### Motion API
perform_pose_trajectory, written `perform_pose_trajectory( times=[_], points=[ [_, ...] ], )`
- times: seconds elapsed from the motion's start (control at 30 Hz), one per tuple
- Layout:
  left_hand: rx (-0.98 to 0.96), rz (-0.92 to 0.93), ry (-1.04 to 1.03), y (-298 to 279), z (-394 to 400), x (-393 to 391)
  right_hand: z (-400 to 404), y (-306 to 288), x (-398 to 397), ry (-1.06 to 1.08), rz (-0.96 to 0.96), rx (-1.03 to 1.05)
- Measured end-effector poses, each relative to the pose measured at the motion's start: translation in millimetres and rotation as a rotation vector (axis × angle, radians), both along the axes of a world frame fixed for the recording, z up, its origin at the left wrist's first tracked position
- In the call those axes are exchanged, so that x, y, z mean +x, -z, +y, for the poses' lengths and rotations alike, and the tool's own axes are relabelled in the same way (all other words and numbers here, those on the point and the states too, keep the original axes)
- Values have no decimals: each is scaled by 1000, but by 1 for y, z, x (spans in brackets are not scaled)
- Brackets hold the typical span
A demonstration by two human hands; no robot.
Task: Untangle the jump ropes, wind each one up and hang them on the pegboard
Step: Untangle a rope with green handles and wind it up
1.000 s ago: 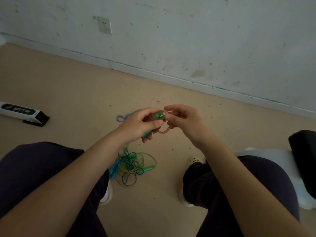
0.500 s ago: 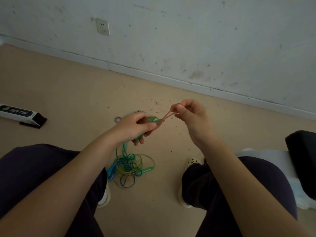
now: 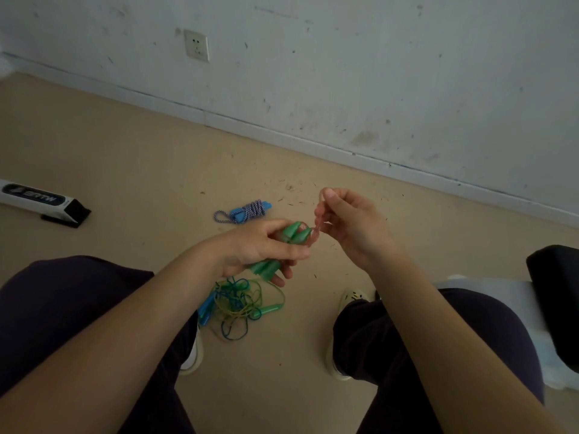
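Note:
My left hand grips the two green handles of a jump rope, bundled side by side above the floor. My right hand pinches a pinkish rubber band and holds it stretched up from the handle tips. Below my hands a tangle of green, blue and yellow ropes lies on the floor between my feet, with a blue handle at its left. A wound-up blue and white rope lies further away on the floor. No pegboard is in view.
A white and black box lies on the floor at the left. A white wall with a socket stands behind. A black seat over a white container is at the right. My knees flank the tangle.
My right hand has turned and lifted the rubber band so it stretches upward from the handle tips. The left hand has shifted slightly lower while holding the green handles.

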State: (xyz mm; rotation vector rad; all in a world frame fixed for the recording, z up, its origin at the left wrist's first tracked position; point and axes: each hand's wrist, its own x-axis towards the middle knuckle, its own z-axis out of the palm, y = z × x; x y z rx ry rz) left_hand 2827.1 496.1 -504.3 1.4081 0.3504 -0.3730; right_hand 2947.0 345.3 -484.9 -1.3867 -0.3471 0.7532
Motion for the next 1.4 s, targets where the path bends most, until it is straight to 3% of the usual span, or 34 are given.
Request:
perform_pose_trajectory(
  times=[0.2,0.37,0.5,0.67,0.77,0.87,0.97,1.07,1.23,1.4],
  points=[
    [94,-9,-92,3,-4,3,1,1,0,8,-8,-37],
    [182,-41,-139,5,3,4,-4,4,7,-25,-312,-326],
    [242,-43,-208,8,8,4,-9,0,10,-68,-343,-384],
    [278,-44,-151,7,10,2,-13,-3,18,94,-94,-83],
    [262,-54,-56,3,7,2,-14,-3,19,164,163,156],
    [190,-78,-14,-1,5,0,-11,0,16,127,233,195],
    [71,-63,42,-5,1,-1,-10,4,17,159,104,128],
    [68,-50,59,-5,2,1,-9,10,21,215,-185,-59],
    [218,-65,3,1,8,1,-3,17,9,-46,-513,-360],
    [277,-76,-46,5,15,0,-1,12,2,-249,-606,-465]
  ],
)
